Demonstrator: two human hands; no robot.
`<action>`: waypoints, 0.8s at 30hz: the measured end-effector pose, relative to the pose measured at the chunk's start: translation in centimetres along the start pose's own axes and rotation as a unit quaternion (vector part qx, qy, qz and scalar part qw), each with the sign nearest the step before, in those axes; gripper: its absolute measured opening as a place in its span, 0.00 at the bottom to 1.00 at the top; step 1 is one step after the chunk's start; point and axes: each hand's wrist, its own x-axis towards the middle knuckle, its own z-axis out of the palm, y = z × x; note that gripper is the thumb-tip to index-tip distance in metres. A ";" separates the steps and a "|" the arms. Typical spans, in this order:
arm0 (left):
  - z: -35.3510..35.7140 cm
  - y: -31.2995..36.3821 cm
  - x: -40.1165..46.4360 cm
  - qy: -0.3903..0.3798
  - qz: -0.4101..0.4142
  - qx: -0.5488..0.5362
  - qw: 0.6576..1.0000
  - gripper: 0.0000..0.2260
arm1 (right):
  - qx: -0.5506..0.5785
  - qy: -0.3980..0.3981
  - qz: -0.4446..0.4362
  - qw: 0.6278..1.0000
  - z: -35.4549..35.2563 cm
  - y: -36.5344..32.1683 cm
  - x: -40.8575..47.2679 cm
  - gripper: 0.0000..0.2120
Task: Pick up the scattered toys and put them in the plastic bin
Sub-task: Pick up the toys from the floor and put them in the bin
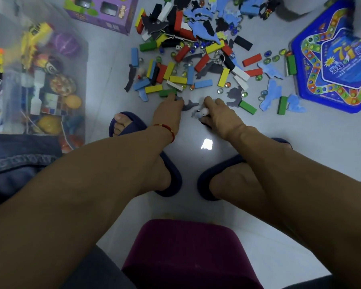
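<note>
The scattered toys (188, 57) lie on the pale floor (258, 147) just beyond both hands, a dense spread of coloured wooden blocks, glass marbles, and flat blue and grey animal cut-outs. The right hand (219, 115) curls round a few small pieces, one white and rounded (204, 111), the rest too blurred to name. The left hand (171, 109) reaches flat toward the near edge of the heap, its fingertips touching or nearly touching a grey fish-shaped cut-out (189, 105); whether it pinches anything cannot be told.

Well to the left of the left hand stands the plastic bin (50, 80), clear-walled and already holding a good many toys: a yellow one, a purple ball, toy food and patterned cubes. Some of the job seems done, then, yet most of the heap remains on the floor, so the task looks nearer its start than its end.

Far right of the right hand lies a blue star-patterned game board (338, 59), and beyond the left hand a purple box (104, 13).

The bin's left side, the purple box and the far part of the heap are cut off by the picture's edges. The bin's contents blur behind its cloudy wall, and the forearms cover much of both slippered feet.
</note>
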 end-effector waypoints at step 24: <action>-26.4 -7.0 -10.3 -0.078 -0.175 -0.798 0.571 0.15 | 0.489 -0.130 -0.119 0.854 -10.3 -29.9 -2.1 0.03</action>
